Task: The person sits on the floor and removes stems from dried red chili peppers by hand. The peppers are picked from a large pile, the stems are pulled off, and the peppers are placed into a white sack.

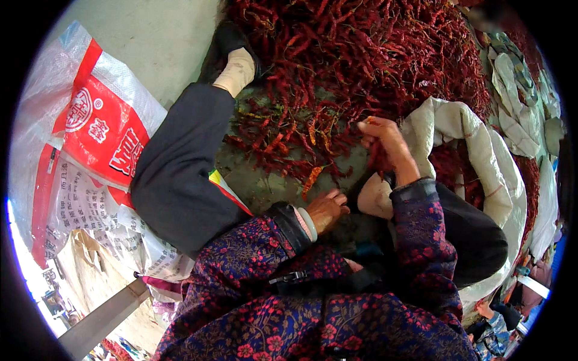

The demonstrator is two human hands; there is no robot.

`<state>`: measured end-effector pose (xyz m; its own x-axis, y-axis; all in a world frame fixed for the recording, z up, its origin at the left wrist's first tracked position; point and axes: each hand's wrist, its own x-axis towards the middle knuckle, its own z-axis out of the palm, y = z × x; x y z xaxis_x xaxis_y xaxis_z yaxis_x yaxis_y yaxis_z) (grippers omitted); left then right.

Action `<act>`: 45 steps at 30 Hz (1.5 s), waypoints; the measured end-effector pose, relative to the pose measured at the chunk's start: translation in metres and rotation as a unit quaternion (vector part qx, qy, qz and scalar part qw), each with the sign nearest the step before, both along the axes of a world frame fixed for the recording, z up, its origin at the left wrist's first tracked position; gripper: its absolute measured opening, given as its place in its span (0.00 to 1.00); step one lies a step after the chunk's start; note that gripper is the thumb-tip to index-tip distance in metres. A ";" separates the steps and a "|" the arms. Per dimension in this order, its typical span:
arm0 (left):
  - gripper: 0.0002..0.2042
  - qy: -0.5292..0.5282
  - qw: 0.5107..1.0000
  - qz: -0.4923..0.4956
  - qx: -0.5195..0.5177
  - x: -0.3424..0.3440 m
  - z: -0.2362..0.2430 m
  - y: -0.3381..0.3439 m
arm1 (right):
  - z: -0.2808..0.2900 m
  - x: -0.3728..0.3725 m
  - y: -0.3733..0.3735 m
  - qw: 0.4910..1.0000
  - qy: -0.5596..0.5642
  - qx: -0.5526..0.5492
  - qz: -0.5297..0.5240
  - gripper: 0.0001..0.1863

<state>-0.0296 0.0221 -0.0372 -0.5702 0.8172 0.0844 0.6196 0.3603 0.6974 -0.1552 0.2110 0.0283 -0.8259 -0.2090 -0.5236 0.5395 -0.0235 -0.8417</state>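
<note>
Dried red chili peppers [361,54] lie in a large heap in front of me, and a looser scatter of them [271,138] spreads toward my feet. My right hand [383,133] is closed around some dark red chilies that hang below the palm, beside the open mouth of a white woven sack [448,114]. More chilies show inside that sack. My left hand [328,212], with a pale bangle [307,224] at the wrist, is low between my legs with its fingers curled; whatever they hold is hidden. Just beyond it is an orange chili [312,180].
A red and white printed sack [99,129] lies left of my bent leg. My left foot in a dark shoe [232,45] borders the heap. Crumpled pale sacks [515,96] lie at the far right. Another person's patterned sleeve [495,331] shows at the lower right.
</note>
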 end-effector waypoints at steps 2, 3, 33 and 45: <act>0.12 0.011 0.996 0.046 0.075 -0.009 0.009 0.001 | -0.011 -0.005 -0.019 0.991 -0.019 0.114 0.064 0.08; 0.12 0.017 0.991 0.069 0.113 -0.012 0.014 0.001 | -0.024 -0.008 -0.020 0.988 0.003 0.138 0.067 0.08; 0.11 -0.089 0.983 0.156 0.030 -0.015 0.018 0.005 | -0.046 -0.076 -0.063 0.900 0.256 0.289 0.205 0.08; 0.10 -0.069 0.964 0.232 0.113 -0.021 0.015 0.007 | -0.045 -0.091 -0.062 0.807 0.264 0.424 0.314 0.10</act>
